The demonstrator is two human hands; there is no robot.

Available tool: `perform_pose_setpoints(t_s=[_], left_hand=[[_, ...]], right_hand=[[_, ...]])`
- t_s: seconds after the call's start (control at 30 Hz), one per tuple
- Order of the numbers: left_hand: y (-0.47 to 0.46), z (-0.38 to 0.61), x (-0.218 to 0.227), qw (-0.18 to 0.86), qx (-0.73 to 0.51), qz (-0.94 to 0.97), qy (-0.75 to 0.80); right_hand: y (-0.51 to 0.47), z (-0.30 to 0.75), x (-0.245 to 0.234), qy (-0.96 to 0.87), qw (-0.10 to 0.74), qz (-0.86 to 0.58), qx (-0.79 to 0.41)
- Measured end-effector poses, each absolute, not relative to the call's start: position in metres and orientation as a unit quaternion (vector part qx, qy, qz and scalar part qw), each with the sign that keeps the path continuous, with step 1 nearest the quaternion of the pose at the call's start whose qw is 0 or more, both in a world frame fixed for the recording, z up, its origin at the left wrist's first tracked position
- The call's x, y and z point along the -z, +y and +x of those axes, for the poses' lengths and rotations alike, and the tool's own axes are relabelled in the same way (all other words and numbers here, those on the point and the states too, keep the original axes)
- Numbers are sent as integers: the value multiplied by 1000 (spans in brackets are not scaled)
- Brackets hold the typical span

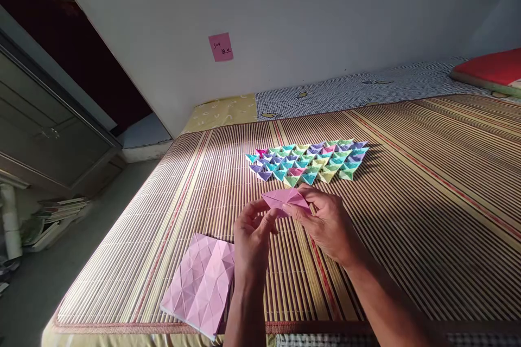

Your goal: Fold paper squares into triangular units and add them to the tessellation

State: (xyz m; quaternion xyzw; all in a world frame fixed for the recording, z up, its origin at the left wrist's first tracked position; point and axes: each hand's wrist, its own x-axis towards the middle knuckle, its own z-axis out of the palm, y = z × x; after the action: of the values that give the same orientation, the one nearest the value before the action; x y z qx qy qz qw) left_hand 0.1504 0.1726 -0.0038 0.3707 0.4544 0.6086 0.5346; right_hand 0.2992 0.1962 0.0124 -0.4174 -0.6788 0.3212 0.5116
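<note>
A pink sheet of folded paper is held up over the mat between both hands. Its creases run to a point at the left end. My left hand pinches its lower left edge with thumb and fingers. On the right side, my right hand grips it, thumb on the near face and fingers behind. Just beyond the hands lie several rows of small folded paper boats in green, blue, purple, yellow and pink. To the left of my left forearm rests a stack of creased pink paper.
A striped bamboo mat covers the bed. A pink note with handwriting is stuck on the wall. A red folded item lies at the far right. Books are piled on the floor at left, near a cabinet.
</note>
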Motion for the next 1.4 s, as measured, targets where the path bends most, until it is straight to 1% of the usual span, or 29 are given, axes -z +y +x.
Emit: perform_pose_setpoints(t_s=[0.07, 0.17, 0.27, 0.33, 0.5, 0.77, 0.87, 1.03, 1.2, 1.4], left_hand=[[170, 145, -2, 530, -610, 366, 462], [167, 142, -9, 581, -589, 353, 437], [168, 142, -9, 622, -566, 351, 412], [169, 142, -6, 626, -570, 342, 407], [171, 140, -3, 625, -574, 344, 401], [169, 141, -3, 626, -559, 377, 392], [169, 143, -4, 620, -564, 379, 392], [169, 145, -5, 620, -571, 376, 386], [170, 146, -2, 588, -599, 380, 389], [167, 148, -4, 484, -623, 451, 417]], right_hand=[[197, 302, -13, -709, 492, -418, -284], [197, 302, -10, -738, 460, -416, -265], [197, 301, -9, -751, 428, -414, -284], [196, 303, -11, -746, 418, -412, -316], [197, 312, -18, -711, 441, -383, -392], [196, 313, -20, -693, 466, -378, -400], [196, 312, -20, -688, 463, -386, -403], [195, 313, -20, -666, 454, -378, -456], [195, 311, -19, -679, 459, -373, -435], [196, 309, -15, -676, 468, -389, -416]])
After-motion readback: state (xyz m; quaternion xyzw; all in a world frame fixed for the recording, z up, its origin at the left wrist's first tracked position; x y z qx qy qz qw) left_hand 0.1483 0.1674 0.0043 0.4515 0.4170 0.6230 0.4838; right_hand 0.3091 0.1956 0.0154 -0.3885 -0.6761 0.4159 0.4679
